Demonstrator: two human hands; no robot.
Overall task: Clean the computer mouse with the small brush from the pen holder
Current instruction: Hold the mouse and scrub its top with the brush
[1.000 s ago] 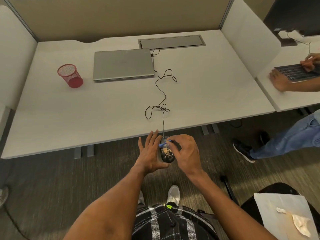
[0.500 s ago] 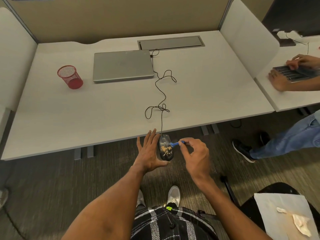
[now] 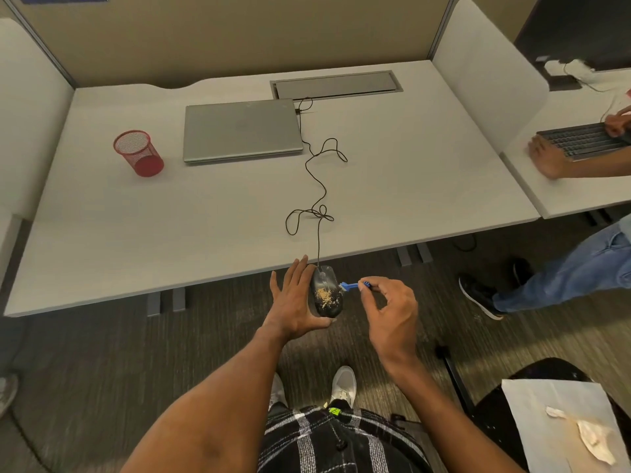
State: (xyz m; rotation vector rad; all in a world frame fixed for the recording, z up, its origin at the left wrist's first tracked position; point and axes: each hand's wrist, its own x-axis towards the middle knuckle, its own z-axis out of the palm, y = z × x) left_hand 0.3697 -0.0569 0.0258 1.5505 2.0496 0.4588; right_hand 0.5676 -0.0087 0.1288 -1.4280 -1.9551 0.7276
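Note:
A black wired mouse [image 3: 326, 291] speckled with tan crumbs rests in the palm of my left hand [image 3: 294, 302], held just off the desk's front edge over the floor. My right hand [image 3: 389, 310] pinches the small blue brush [image 3: 351, 286] by its handle, bristle end touching the mouse's right side. The mouse cable [image 3: 316, 186] runs up across the desk to the closed grey laptop [image 3: 240, 129]. The red mesh pen holder [image 3: 138, 152] stands at the desk's left and looks empty.
The white desk [image 3: 409, 186] has side dividers and a grey cable hatch [image 3: 336, 84] at the back. To the right, another person [image 3: 546, 158] types on a keyboard [image 3: 580, 139]. A black chair with paper and a crumpled tissue [image 3: 587, 435] sits at lower right.
My right hand has drawn the brush from over the mouse's top out to its right side. The left hand and the mouse have stayed in place.

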